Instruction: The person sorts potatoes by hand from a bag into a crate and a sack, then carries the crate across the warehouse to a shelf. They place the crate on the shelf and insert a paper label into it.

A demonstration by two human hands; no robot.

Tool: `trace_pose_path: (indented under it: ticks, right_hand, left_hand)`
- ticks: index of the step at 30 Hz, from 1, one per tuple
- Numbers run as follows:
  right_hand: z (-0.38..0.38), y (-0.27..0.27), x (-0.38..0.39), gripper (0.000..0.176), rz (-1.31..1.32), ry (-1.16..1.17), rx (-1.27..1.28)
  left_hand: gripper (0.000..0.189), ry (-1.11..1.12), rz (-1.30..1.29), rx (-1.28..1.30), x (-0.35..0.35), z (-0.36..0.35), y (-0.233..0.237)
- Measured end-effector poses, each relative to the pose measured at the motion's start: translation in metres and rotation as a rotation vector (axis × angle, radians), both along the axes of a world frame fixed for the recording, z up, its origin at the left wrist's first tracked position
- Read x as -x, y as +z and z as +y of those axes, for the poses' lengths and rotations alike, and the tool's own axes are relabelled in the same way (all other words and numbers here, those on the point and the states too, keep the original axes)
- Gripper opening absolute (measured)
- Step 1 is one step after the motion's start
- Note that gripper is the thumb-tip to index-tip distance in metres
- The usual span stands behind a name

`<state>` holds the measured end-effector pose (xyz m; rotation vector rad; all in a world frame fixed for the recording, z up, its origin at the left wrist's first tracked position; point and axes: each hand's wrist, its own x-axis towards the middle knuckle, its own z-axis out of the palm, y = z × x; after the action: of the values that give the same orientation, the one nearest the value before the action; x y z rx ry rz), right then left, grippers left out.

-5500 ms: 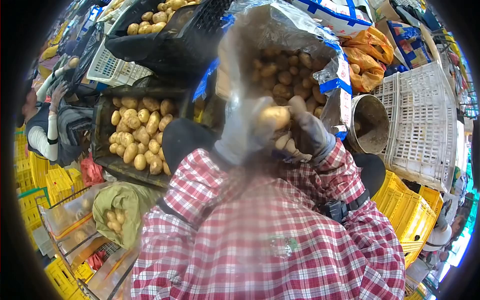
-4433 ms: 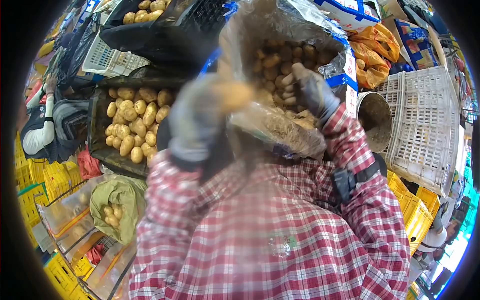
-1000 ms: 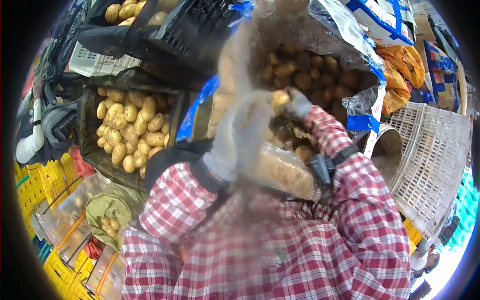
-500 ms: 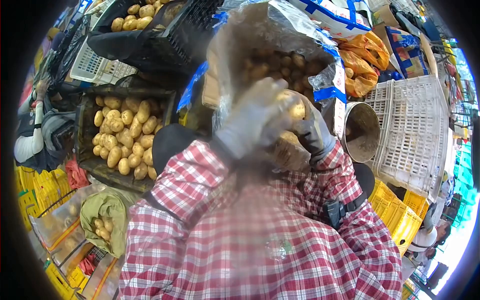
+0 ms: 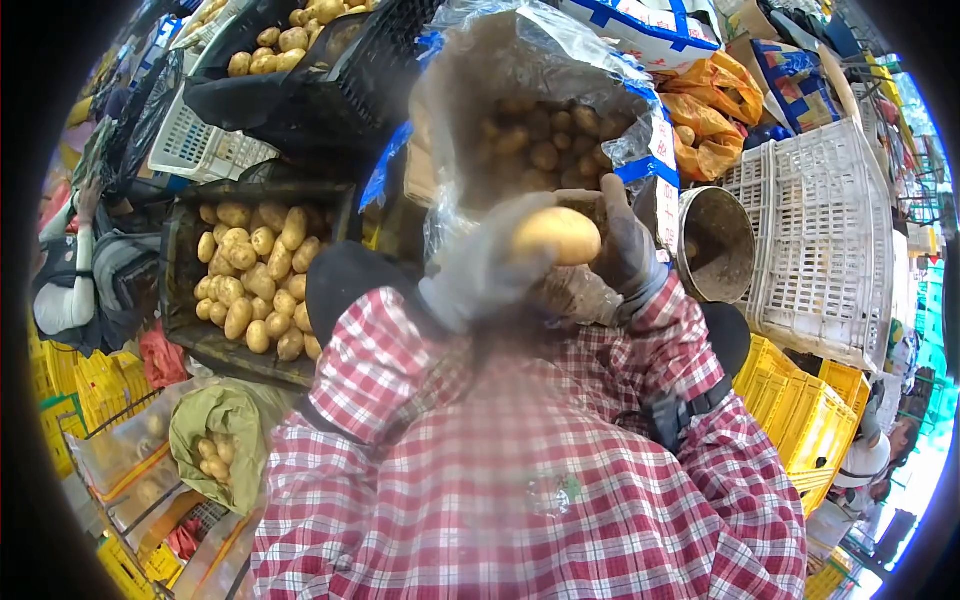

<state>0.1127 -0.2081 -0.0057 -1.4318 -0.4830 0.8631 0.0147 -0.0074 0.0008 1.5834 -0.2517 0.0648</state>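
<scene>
Holding one potato (image 5: 556, 235) up in the middle of the frame, the left hand (image 5: 480, 272) in its pale glove is closed around the potato's left end, though it looks blurry. The right hand (image 5: 628, 250), in a darker glove, curls at the other end and touches it. I cannot tell if it grips the potato or only the bag's edge. To do this well, I think both hands should hold the potato snugly, not too hard, so it does not slip and drop. Right behind the hands stands the big clear bag (image 5: 560, 60) full of potatoes. Farther off at the left is a black crate (image 5: 225, 352) of potatoes. At the right, a metal bucket (image 5: 715, 250) sits beside a white basket (image 5: 820, 220).
</scene>
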Motion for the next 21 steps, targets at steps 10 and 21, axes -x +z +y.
trace_pose_path:
  ticks: [10,21]
  right_hand:
    - [0.000,0.025,0.017,0.079,0.140,-0.106,0.005]
    - [0.015,-0.058,-0.093,0.043,-0.390,-0.014,0.434]
  left_hand:
    - [0.042,0.132,0.193,0.211,-0.003,0.021,-0.029]
    - [0.037,0.818,0.026,0.229,0.041,0.135,0.037]
